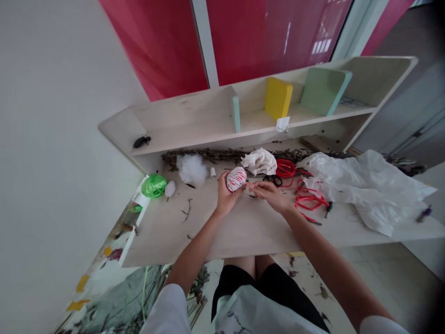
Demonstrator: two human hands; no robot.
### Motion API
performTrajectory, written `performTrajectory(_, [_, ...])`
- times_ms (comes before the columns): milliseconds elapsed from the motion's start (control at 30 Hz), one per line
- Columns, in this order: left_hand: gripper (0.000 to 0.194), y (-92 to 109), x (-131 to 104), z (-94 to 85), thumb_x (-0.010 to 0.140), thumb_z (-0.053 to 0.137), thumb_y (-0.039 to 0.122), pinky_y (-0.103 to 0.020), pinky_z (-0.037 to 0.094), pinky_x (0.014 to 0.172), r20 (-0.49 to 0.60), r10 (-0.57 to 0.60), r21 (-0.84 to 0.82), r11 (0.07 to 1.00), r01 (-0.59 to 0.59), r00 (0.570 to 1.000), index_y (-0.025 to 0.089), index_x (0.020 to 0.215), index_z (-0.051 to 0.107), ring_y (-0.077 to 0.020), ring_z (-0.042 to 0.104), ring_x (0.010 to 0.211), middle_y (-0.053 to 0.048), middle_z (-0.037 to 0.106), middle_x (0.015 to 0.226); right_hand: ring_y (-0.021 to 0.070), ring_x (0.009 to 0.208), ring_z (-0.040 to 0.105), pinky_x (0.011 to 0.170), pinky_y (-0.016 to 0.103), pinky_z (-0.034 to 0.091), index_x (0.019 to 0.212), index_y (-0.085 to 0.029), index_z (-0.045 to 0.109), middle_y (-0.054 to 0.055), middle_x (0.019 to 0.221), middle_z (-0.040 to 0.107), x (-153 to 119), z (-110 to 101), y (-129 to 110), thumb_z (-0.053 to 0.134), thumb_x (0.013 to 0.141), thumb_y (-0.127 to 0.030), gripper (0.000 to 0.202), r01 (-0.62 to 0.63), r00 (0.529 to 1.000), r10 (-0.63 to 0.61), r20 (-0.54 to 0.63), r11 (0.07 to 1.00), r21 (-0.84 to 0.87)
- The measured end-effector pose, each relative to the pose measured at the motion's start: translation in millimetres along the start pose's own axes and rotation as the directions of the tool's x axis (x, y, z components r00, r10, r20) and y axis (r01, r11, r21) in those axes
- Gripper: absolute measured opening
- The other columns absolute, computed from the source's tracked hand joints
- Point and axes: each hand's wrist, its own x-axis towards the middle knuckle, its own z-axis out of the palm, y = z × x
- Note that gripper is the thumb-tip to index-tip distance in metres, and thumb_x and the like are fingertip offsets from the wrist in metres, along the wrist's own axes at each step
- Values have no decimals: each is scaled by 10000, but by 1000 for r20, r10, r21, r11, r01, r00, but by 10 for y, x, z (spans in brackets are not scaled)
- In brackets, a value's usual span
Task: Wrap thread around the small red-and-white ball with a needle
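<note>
My left hand point(225, 197) is wrapped round a white ball streaked with red point(236, 179), which looks wound with strands, and holds it above the desk. Just to its right, my right hand point(269, 194) pinches a thin reddish strip point(249, 185) that reaches toward the ball; where it joins the ball is too small to tell. Behind the hands lies a crumpled white paper or cloth wad point(259, 162). Beyond my right hand are black-handled scissors point(273, 180), partly hidden, and a coil of red cord point(285, 169).
White fluff point(192, 169), a small white spool point(212, 172) and a green bundle point(154, 186) lie to the left. Loose red strips point(310, 199) and a clear plastic bag point(365, 185) lie right. Dried twigs point(208, 154) line the back under a shelf point(194, 125).
</note>
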Motion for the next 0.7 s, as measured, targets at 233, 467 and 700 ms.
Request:
performTrajectory(233, [612,63,22,21,600,769,323,-332,504,798,70,-371,-263,888,376,926,217,1122,468,-177,613,931,-48,623,1055,90,523,358,519,248,273,647,-167,610,-42,532,436,10,47,-9,672,647,-604,442,-3,1000,4,-27,1000,26])
performTrajectory(467, [642,16,49,24,557,805,309,-353,485,887,-9,-233,-238,945,224,972,207,1086,456,-177,611,978,-50,603,1076,79,506,317,535,257,303,660,-176,615,-48,544,419,52,-21,114,679,708,-518,352,30,997,-16,-74,980,195])
performTrajectory(700, [679,-89,66,6,581,794,337,-358,469,933,-43,-115,-144,984,108,992,206,1144,437,-195,575,1085,-75,559,1158,82,480,266,535,272,317,656,-195,603,-75,488,301,28,4,8,688,692,-514,332,28,996,-4,-90,966,258])
